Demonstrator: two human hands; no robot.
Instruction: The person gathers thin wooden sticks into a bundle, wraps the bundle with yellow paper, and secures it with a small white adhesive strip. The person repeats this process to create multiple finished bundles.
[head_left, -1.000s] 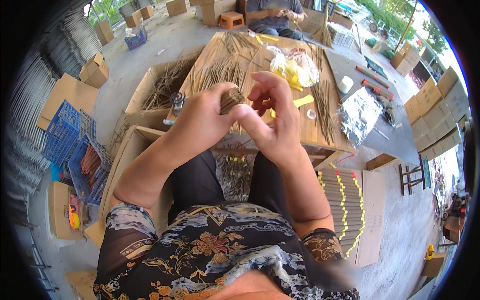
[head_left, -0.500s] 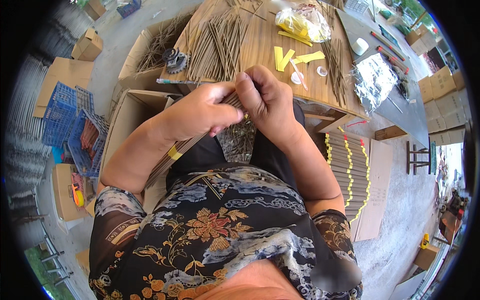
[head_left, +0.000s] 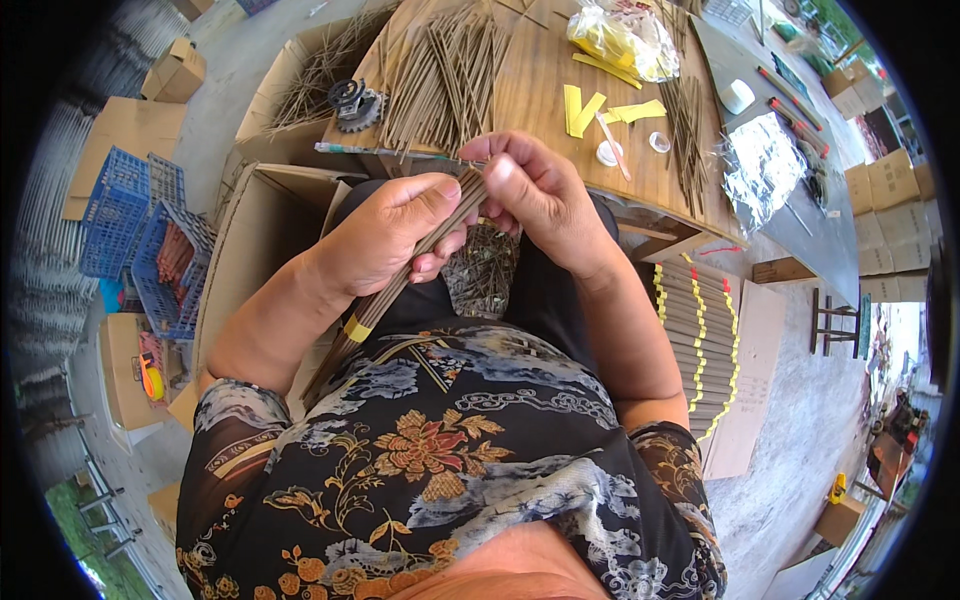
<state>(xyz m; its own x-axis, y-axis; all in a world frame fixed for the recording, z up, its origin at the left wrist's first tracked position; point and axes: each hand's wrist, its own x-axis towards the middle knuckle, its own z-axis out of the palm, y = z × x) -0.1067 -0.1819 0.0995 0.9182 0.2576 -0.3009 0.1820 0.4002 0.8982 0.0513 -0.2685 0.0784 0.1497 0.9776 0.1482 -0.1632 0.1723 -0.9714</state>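
Observation:
My left hand (head_left: pixel 385 230) is closed round a bundle of thin brown incense sticks (head_left: pixel 400 277), which slants from beside my lap up toward the table. A yellow band (head_left: pixel 357 328) wraps its lower part. At the upper end my right hand (head_left: pixel 540 195) is closed, thumb and bent fingers against the stick tips. Whether it also pinches a single stick or a strip is too small to tell. Loose brown sticks (head_left: pixel 445 75) lie on the wooden table (head_left: pixel 535 100) just beyond my hands, next to a dark toothed metal part (head_left: pixel 357 108).
An open cardboard box (head_left: pixel 265 220) stands by my left arm, with blue crates (head_left: pixel 125 215) farther left. Yellow strips (head_left: pixel 580 110) and a plastic bag (head_left: pixel 625 45) lie on the table. Yellow-banded bundles (head_left: pixel 690 330) rest on cardboard at right. Foil (head_left: pixel 765 165) covers part of a grey table.
My left hand has turned and moved lower, so the bundle's upper end now shows. The right hand has loosened from a tight fist to bent fingers at the tips. The view has shifted slightly.

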